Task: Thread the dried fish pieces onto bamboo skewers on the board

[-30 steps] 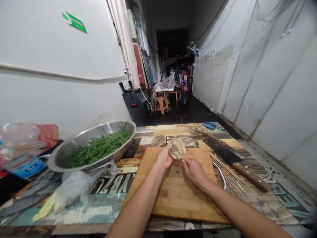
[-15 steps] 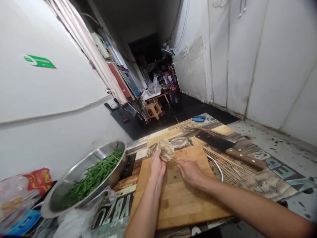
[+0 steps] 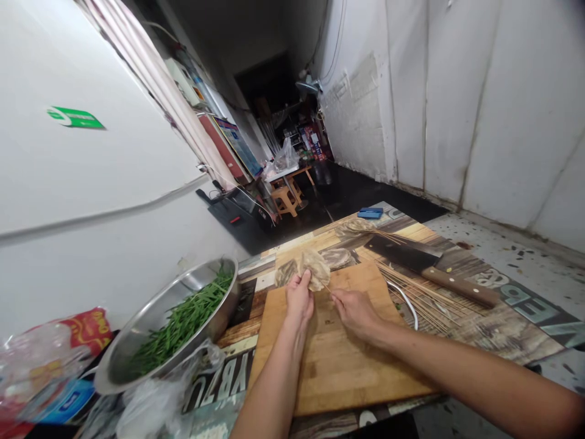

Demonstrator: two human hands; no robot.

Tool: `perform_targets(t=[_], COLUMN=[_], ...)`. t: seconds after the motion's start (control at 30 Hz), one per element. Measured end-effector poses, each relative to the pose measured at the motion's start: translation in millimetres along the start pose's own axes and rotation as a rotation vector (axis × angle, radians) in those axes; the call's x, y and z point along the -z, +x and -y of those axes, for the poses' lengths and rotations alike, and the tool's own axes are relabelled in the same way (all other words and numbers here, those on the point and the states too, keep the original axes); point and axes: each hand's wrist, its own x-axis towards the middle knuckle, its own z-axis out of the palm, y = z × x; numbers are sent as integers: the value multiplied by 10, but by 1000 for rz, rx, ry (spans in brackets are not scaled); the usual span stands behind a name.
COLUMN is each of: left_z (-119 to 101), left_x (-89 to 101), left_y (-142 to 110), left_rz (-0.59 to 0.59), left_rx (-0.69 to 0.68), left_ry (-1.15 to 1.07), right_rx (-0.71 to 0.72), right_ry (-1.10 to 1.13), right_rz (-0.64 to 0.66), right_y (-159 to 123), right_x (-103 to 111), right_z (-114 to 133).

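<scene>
Two hands of yours are above the far part of the wooden cutting board (image 3: 347,366). Your left hand (image 3: 300,299) is closed on a thin, wrinkled, brownish piece (image 3: 315,268), and the thumb lies on its near side. Your right hand (image 3: 359,312) pinches a thin stick (image 3: 327,289) between the fingers, and this stick reaches to the near right edge of the piece; how deep it goes inside, I cannot tell. The piece is held at the far edge of the board. Behind it, a little to the left, there is one similar brown piece (image 3: 286,273), and to the right there is another, a flat folded piece (image 3: 337,258). Farther to the right lies a skewered bundle (image 3: 354,228), near a blue object (image 3: 370,213). To the right of the board, you have many loose sticks (image 3: 423,297) and a cleaver (image 3: 402,253) with a wooden handle, which points to the near right. To the left stands a metal basin (image 3: 219,317), tilted in your view, with cut green vegetables (image 3: 183,323) inside. A clear plastic bag (image 3: 153,407) lies at the near side of the basin
</scene>
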Motion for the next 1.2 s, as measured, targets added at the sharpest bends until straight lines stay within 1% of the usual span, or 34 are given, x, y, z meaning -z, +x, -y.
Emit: perform_targets(t=[0.07, 0.2, 0.4, 0.5, 0.53, 0.6, 0.67, 0.7, 0.73, 0.77, 0.8, 0.83, 0.87, 0.9, 0.97, 1.0, 1.03, 1.07, 1.13, 1.2], left_z=[-11, -25, -64, -109, -132, -197, -294, -353, -415, -473, -522, -554, -566, -555, -478, -423, -369, -319, -252, -229], left_x=[-33, -70, -55, -5, 36, 168, 358, 462, 562, 649, 718, 764, 787, 791, 765, 749, 738, 734, 746, 769], left_y=[-16, -34, -32, -42, -55, -102, -178, -224, -270, -315, -358, -397, -433, -467, -536, -570, -602, -629, -664, -671], left_rz=[0, 1, -6, 5, 26, 84, 141, 149, 135, 91, 50, 63, 157, 305, 655, 786, 861, 892, 902, 905], left_rx=[20, 17, 17, 26, 53, 156, 256, 258, 205, 80, -87, -240, -354, -429, -484, -493, -504, -518, -541, -555], left_ry=[-25, -23, 37, 114, 150, 291, 570, 746, 920, 1050, 1107, 1126, 1152, 1200, 1368, 1468, 1558, 1629, 1708, 1730], right_rx=[-2, -37, -5, 27, 45, 80, 106, 118, 131, 147, 172, 203, 234, 266, 302, 305, 299, 289, 282, 295], right_ry=[28, 87, 199, 221, 221, 179, 74, 7, -66, -139, -205, -264, -316, -358, -418, -441, -461, -480, -517, -548], right_rz=[-30, -87, -86, -34, 6, 106, 199, 230, 253, 273, 299, 330, 364, 393, 414, 413, 405, 396, 390, 398], right_y=[-8, 12, 113, 154, 154, 120, 46, 2, -42, -81, -114, -138, -157, -171, -203, -225, -253, -285, -353, -403], right_x=[-16, 0, 16, 50, 77, 155, 252, 301, 346, 388, 425, 458, 489, 519, 582, 615, 647, 676, 713, 717], right_z=[-10, -16, -75, -112, -117, -111, -87, -73, -61, -52, -49, -52, -60, -74, -107, -122, -134, -143, -149, -149])
